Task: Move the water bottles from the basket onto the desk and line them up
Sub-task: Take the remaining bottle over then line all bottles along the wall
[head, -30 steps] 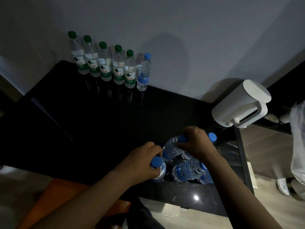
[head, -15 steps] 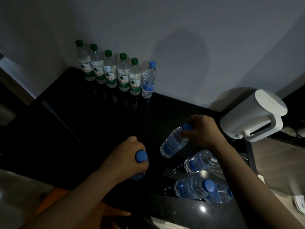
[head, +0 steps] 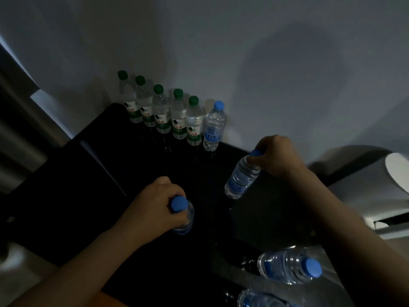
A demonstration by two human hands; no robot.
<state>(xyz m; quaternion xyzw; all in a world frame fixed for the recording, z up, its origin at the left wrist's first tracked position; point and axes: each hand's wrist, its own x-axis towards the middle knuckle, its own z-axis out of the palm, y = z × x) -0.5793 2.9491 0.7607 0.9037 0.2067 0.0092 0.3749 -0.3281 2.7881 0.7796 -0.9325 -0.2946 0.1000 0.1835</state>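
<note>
Along the back edge of the desk (head: 132,173), against the wall (head: 221,52), five green-capped bottles (head: 162,116) stood upright in a close row, with one blue-capped bottle (head: 213,127) upright at the row's right end. Nearer the front edge, the left hand (head: 152,204) had its fingers curled round the neck of a second bottle (head: 182,218), just under its blue cap. That bottle was seen almost from above, and whether its base touched the desk could not be told. Further right, the right hand (head: 276,156) clamped its fingers round the cap and neck of a third bottle (head: 241,178), which was tilted over the desk, base lower and to the left, apart from the row. By the near right corner a lying bottle (head: 285,267) pointed its blue cap to the right. Just in front of it a half-seen bottle (head: 259,300) was cut off by the bottom of the view, and the dim light hid what the two lay in. A white appliance (head: 398,171) sat at the right edge.
</note>
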